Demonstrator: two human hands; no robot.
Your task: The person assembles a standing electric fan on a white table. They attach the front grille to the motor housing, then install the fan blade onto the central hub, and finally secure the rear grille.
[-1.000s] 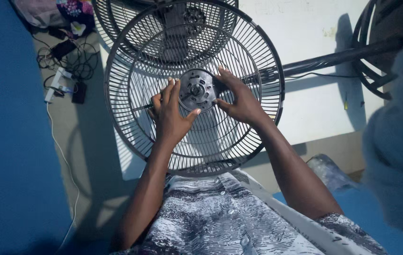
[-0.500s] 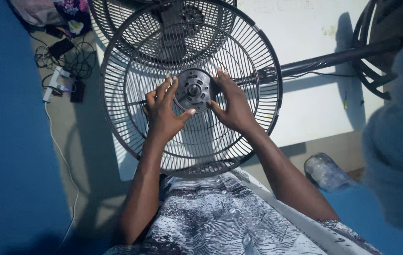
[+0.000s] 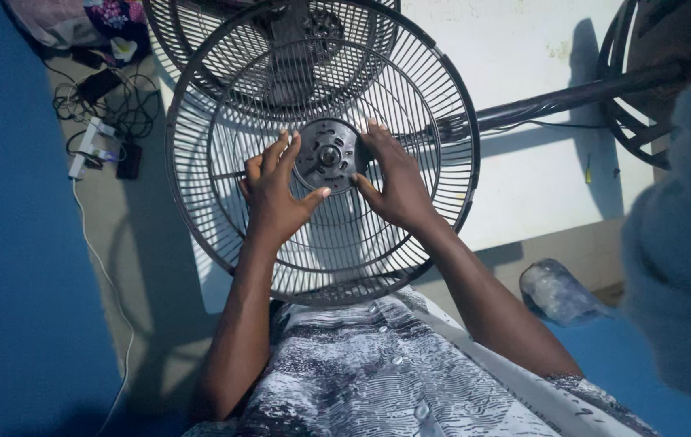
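Closer together now: hands on fan-guard hub

Dark grey fan grille, blue wall, black-and-white patterned garment

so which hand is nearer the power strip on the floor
Left. The left hand rests on the fan grille left of the hub, on the power strip's side. The right hand is on the hub's far side, farther away.
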